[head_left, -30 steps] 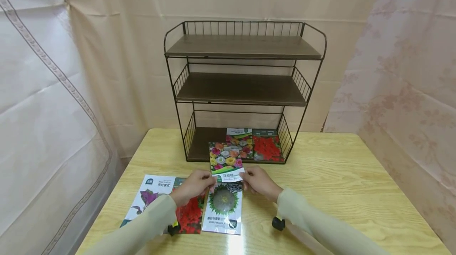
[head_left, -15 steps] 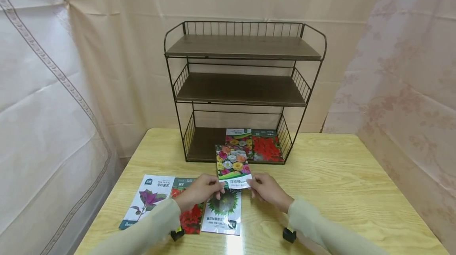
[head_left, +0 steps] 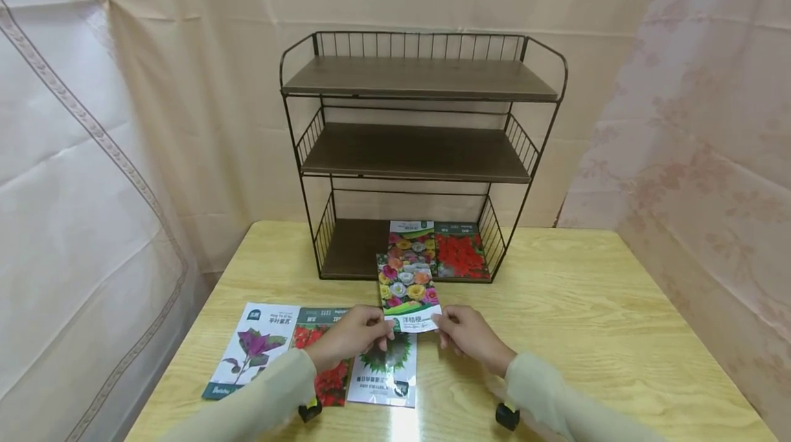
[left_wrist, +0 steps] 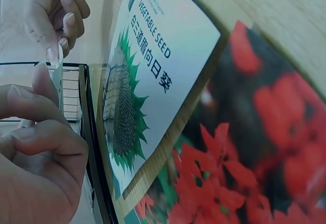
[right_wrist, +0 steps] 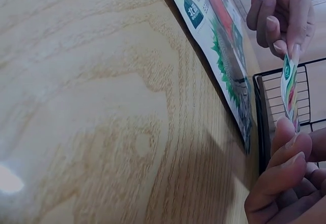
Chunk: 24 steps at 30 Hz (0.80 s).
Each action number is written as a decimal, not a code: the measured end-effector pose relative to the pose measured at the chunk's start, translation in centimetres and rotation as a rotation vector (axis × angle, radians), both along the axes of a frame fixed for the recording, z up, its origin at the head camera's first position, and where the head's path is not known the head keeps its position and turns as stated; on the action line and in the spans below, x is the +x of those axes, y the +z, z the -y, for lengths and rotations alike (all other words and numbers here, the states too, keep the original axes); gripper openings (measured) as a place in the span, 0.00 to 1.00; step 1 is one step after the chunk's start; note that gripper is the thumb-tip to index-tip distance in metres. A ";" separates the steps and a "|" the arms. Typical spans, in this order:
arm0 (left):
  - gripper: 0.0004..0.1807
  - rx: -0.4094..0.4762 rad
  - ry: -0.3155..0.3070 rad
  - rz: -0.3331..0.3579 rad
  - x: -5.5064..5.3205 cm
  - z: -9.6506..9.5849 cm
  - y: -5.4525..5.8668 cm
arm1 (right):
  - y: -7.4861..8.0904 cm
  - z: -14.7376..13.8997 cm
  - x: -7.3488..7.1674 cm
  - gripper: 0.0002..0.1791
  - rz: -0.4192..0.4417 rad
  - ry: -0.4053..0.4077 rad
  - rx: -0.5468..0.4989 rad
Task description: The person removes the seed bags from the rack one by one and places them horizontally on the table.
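Far left on the table (head_left: 556, 353): purple-flower packet (head_left: 252, 346), flat. Next, red-flower packet (head_left: 334, 384), flat, partly behind the left arm. Left hand (head_left: 352, 335): thumb and finger pinch the held packet's near left corner, other fingers curled under. Sunflower packet (head_left: 382, 381) lies below, its far end covered in the head view.

Held packet (head_left: 408, 294), mixed-colour flowers: up off the table between the two hands, label end toward the person. It extends forward from the fingertips; long axis runs away from the person to the rack (head_left: 414, 150), far end skewed slightly left. Neither hand is nearer, one per near corner. Wrist views show it close to edge-on. From the head, its far end overlaps the bottom shelf's front edge and a matching packet (head_left: 410, 230) lying there; touching or above, can't tell.

Right of that, on the same shelf: second red packet (head_left: 461, 254), by the side rail. Right hand (head_left: 472, 335): thumb and finger pinch the held packet's near right corner, remaining fingers curled.
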State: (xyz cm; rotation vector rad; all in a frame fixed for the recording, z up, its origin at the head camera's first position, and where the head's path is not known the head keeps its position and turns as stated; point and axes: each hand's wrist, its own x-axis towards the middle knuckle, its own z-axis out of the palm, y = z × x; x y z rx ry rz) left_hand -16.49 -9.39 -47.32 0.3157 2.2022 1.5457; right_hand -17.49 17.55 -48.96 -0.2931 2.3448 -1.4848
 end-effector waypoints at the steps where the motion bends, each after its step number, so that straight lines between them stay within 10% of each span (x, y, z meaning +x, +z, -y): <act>1: 0.17 -0.001 -0.001 -0.001 0.0 -0.1 0.0 | 0.0 -0.1 0.0 0.22 -0.004 -0.003 0.000; 24: 0.14 0.022 -0.048 0.037 1.1 -1.6 0.1 | -0.1 -2.1 2.7 0.21 0.051 -0.038 -0.086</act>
